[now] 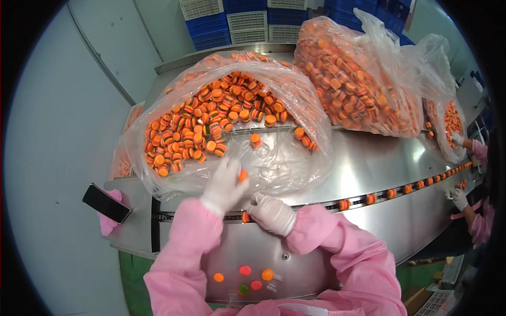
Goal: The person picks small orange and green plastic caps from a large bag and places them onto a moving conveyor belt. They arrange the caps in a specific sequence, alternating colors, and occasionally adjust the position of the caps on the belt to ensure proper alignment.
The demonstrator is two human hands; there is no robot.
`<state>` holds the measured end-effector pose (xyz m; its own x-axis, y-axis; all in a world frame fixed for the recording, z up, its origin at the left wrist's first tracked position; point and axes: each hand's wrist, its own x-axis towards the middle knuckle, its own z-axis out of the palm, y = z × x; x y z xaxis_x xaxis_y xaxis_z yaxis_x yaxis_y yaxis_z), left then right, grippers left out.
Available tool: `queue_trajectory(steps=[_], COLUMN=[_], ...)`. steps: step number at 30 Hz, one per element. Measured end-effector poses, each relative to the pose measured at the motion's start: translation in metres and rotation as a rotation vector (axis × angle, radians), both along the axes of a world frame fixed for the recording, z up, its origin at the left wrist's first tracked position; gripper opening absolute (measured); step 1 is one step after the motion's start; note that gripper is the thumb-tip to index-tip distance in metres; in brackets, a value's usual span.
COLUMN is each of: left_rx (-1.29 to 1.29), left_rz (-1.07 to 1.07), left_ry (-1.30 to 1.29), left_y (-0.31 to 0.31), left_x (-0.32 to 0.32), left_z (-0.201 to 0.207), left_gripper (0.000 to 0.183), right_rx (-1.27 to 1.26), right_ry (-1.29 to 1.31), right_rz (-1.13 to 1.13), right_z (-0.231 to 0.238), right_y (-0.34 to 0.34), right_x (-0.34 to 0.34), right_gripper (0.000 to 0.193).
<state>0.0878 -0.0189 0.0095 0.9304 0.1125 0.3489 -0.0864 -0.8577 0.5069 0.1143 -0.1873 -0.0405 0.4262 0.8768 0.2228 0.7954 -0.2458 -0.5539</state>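
The half-closed left hand (225, 181) holds a layered gummy candy (243, 175), probably light, soft, best gripped by sides; curled right hand (270, 211), its hold unclear.

One round candy (242, 175), its face bright orange, sits against the left hand (224, 184), blurred and partly covered. A second candy (246, 216), banded orange and red, stands on the narrow conveyor (190, 217) just beside the right hand (272, 213). Matching layered candies (216, 94) lie tumbled, variously tilted, in the far bag (287, 174)
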Motion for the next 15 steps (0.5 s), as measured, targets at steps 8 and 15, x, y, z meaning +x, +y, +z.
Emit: queue_trajectory(steps=[8,15], left_rx=[0.131,0.194], left_rz=[0.208,0.097], left_ry=[0.500,-0.050], left_y=[0.000,0.024], left_x=[-0.089,-0.016], left_z=[-0.039,0.002], left_gripper=[0.042,0.020], right_rx=[-0.197,0.453], right_ry=[-0.572,0.144], right_rz=[-0.219,-0.218], right_z=[0.023,0.014], right_y=[0.080,0.054], right_x=[0.129,0.135], right_gripper=[0.022,0.021])
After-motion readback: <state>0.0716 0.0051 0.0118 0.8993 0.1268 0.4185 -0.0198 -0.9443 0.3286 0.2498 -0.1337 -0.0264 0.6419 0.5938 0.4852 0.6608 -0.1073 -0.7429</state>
